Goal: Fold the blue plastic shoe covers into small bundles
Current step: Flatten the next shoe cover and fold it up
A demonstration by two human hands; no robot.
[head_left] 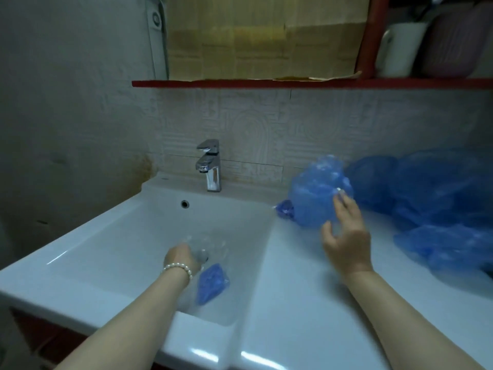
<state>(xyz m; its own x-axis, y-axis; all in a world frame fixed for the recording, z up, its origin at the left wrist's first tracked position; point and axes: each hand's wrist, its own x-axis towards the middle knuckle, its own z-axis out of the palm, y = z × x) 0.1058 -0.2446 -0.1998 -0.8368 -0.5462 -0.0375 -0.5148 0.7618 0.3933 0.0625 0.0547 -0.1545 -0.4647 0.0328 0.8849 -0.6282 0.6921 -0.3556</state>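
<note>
Both hands were at a white ceramic washbasin [112,236] in the single head view. Her left hand [184,256], with a pearl bracelet [178,268] at the wrist, reached down into the bowl, motion-blurred; its fingers looked curled near something clear and crinkly, but whether it gripped anything could not be told. Just beside that wrist, on the bowl's floor, lay a small folded bundle of blue plastic [212,283]. Her right hand [346,236] hovered over the flat counter to the right of the bowl, fingers spread and relaxed, fingertips touching a puffed, loose blue plastic shoe cover [316,194] without closing on it. A second small blue bundle [285,209] sat at the bowl's right rim, just beside that cover. Farther right, a heap of unfolded blue shoe covers [432,198] lay against the tiled wall. A chrome tap [210,166] stood behind the bowl.

The film looked very light, thin and limp, probably slippery and full of trapped air; it would likely be best pinched at its gathered elastic edge, pressed flat, then folded.
</note>
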